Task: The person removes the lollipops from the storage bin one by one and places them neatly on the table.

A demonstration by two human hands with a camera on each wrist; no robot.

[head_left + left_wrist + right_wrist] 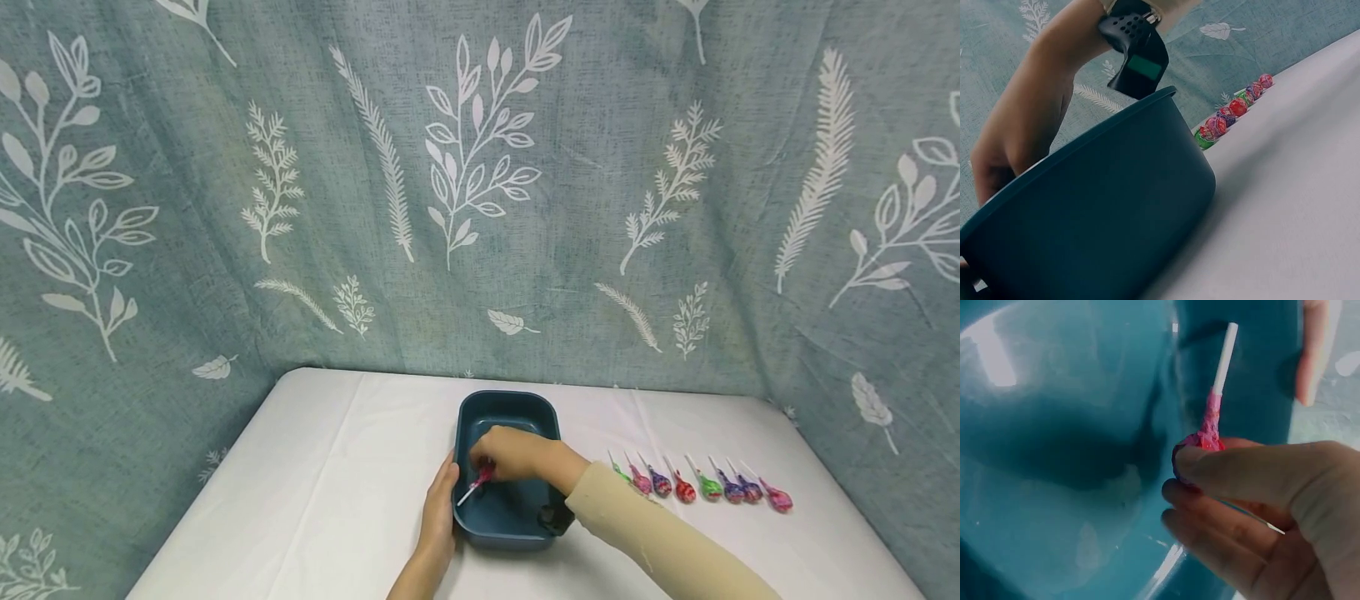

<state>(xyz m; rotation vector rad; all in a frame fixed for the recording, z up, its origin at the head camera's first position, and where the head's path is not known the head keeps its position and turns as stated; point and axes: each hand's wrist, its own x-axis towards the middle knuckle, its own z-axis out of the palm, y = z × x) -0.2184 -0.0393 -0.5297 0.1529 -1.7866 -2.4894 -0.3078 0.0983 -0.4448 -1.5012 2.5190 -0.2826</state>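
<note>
A teal plastic bin [510,537] stands on the white table. Inside its rim, my right hand [513,452] pinches a pink-wrapped lollipop [1210,428] by the candy end, between thumb and fingers. The white stick points away from the fingers, toward the bin's left wall. My left hand [438,508] rests with extended fingers against the outside of that wall; in the right wrist view only some of its fingers [1313,356] show. The bin's floor looks bare where it is visible in the right wrist view.
Right of the bin, a row of several wrapped lollipops [708,487] in green, pink, purple and red lies on the tablecloth [360,483], sticks pointing back. A patterned green-blue curtain [480,317] surrounds the table at the back and sides.
</note>
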